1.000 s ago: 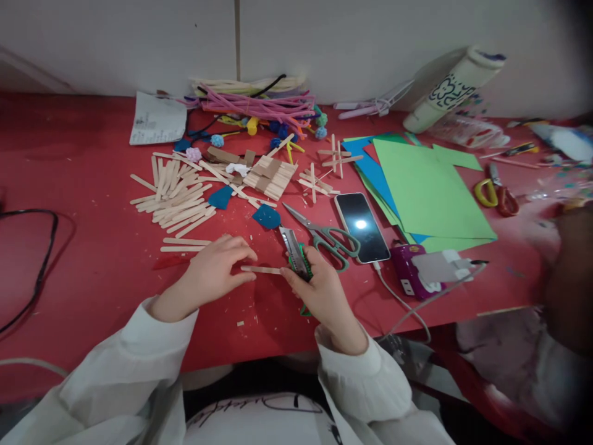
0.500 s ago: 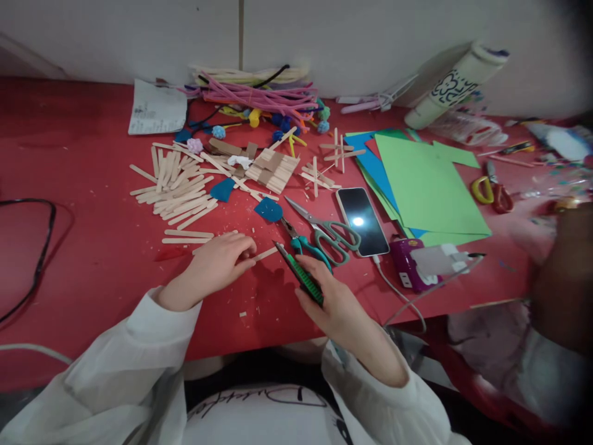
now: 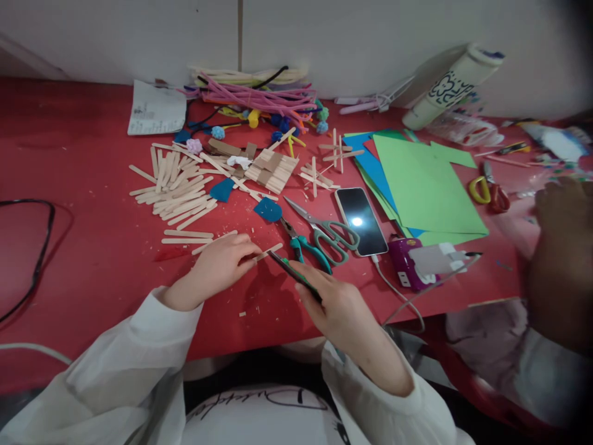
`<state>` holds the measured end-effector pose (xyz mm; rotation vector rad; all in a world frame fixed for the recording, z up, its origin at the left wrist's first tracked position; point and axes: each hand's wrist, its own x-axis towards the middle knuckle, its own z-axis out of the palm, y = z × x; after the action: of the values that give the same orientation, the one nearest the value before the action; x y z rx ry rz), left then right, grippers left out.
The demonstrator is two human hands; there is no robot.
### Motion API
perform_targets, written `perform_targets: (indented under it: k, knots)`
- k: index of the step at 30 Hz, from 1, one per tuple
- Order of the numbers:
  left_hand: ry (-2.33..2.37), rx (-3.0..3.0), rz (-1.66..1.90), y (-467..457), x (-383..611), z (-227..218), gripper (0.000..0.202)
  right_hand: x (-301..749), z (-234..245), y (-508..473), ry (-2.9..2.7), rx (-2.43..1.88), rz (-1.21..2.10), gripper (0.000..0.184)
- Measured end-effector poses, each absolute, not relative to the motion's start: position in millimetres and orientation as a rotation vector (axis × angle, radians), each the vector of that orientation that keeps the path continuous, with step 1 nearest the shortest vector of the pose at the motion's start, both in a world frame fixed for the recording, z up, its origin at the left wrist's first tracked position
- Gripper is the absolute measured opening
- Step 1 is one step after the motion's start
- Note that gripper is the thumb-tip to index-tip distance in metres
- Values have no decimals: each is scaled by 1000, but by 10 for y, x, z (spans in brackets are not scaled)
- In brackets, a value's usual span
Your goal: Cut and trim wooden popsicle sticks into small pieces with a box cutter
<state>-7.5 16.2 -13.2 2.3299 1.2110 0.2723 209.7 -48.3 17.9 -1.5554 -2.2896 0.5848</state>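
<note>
My left hand is closed on a wooden craft stick, whose free end sticks out to the right of the fingertips. In my right hand is a green and black utility knife, its blade end pointing up and left. The knife's tip lies at the craft stick, though I cannot tell whether it touches. Just beyond the knife are teal-handled pliers and grey-handled scissors. Small wood chips are scattered on the red table around both hands.
Many loose craft sticks lie behind my left hand, near a joined stick panel. Farther back are pink pipe cleaners. To the right are a phone, green paper, a purple plug adapter, a tumbler and another person's arm.
My right hand has turned the utility knife, and its tip has come down and left to the craft stick. My left hand has shifted slightly right. The other person's hand has moved up.
</note>
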Motion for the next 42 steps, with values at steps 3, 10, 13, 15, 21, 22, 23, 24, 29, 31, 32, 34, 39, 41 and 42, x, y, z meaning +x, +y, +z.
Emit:
perform_targets:
  k: [3, 10, 13, 15, 21, 22, 23, 24, 29, 31, 32, 34, 39, 41, 42]
  knots:
    - [1224, 2324, 268, 160, -56, -126, 20, 2076, 209, -464, -2295, -1549, 603, 36]
    - [1254, 2296, 258, 153, -29, -128, 19, 1989, 255, -463, -2368, -1592, 526, 39]
    - [1258, 2292, 254, 148, -29, -134, 19, 1976, 260, -469, -2397, -1606, 472, 39]
    - [1259, 2288, 262, 143, -28, -135, 20, 1974, 260, -469, -2408, -1610, 449, 39]
    - [1250, 2276, 277, 134, -27, -144, 20, 1951, 267, -471, -2464, -1612, 351, 41]
    - [1247, 2270, 279, 134, -27, -143, 20, 1943, 273, -473, -2474, -1612, 322, 41]
    - [1246, 2264, 282, 134, -26, -141, 20, 1934, 279, -475, -2483, -1611, 291, 41]
    - [1248, 2257, 285, 135, -25, -138, 20, 1925, 286, -476, -2490, -1608, 258, 41]
    - [1259, 2258, 285, 135, -23, -128, 20, 1897, 302, -480, -2519, -1599, 174, 41]
    - [1255, 2262, 287, 132, -21, -127, 20, 1895, 298, -486, -2534, -1619, 168, 42]
    - [1255, 2259, 288, 131, -20, -126, 20, 1894, 297, -490, -2546, -1628, 164, 43]
    - [1256, 2247, 284, 129, -19, -122, 20, 1884, 304, -493, -2585, -1641, 154, 43]
    - [1243, 2219, 250, 131, -22, -120, 19, 1785, 437, -447, -2773, -1813, 212, 48]
    - [1237, 2217, 249, 131, -21, -129, 20, 1725, 525, -405, -2872, -1884, 277, 51]
    - [1231, 2215, 255, 130, -20, -135, 20, 1696, 568, -382, -2924, -1897, 307, 53]
